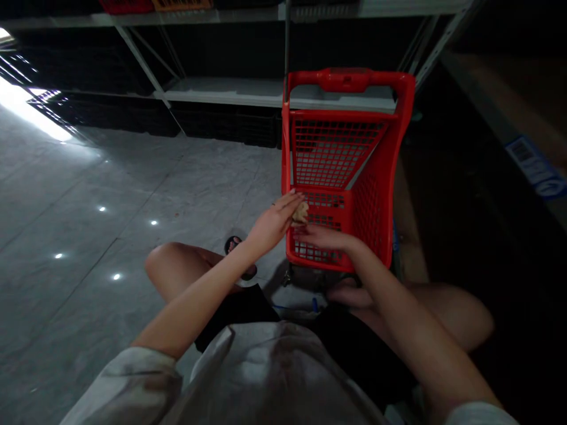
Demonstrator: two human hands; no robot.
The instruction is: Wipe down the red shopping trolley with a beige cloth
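A small beige, lumpy object (pixel 300 212) sits between my two hands, above the front left part of a red plastic shopping cart (pixel 396 147). My left hand (pixel 277 218) is closed against its left side, with fingers together and pointing up and right. From below, my right hand (pixel 323 237) reaches leftward over the cart, its fingertips against the object's lower edge. The palms and most of the grip are hidden, and the object's exact kind is too small and blurred to tell. Through the cart's basket, the red grid walls and floor show.
Behind the cart runs a metal shelf rack (pixel 212 88) with dark crates (pixel 230 127) on its lower level. Red (pixel 126 6) and orange crates (pixel 181 5) stand higher up. Grey floor (pixel 101 236) extends left. On the right, a blue-and-white label (pixel 534 165) shows on a dark surface.
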